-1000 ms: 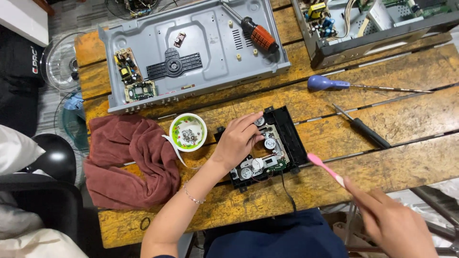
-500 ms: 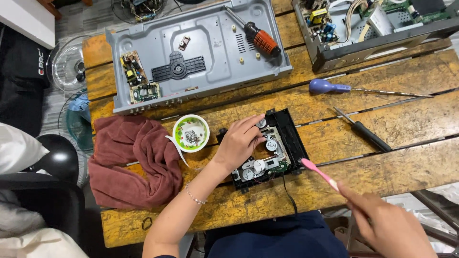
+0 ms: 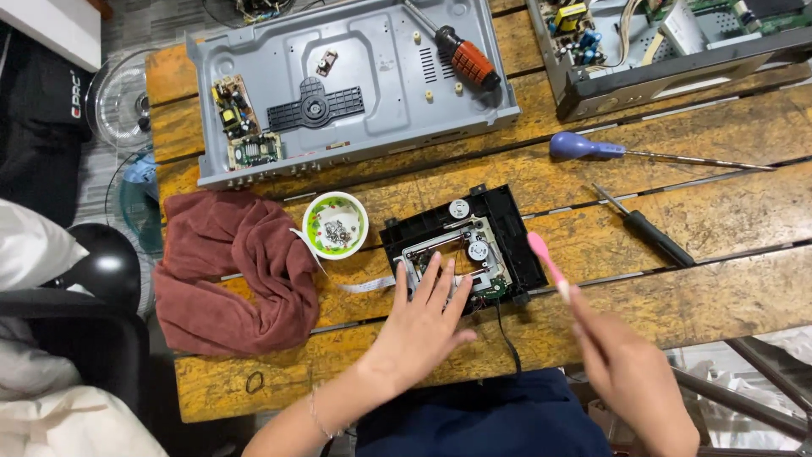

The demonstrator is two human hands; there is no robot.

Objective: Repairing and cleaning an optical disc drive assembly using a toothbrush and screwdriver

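- Left hand is lying flat, its grip open, fingers spread and pressing on the near edge of the black disc drive mechanism; palm is hiding that edge
- Right hand is closing its grip around a pink-handled tool; the tool's lower end is disappearing inside the fingers, and its tip is too blurred to make out
- Drive mechanism is sitting mid-tabletop, just beside a green-rimmed bowl holding small screws; a white ribbon cable is running under the hand
- Maroon cloth is lying to the left; a grey metal chassis is resting behind, partly cut off at the top
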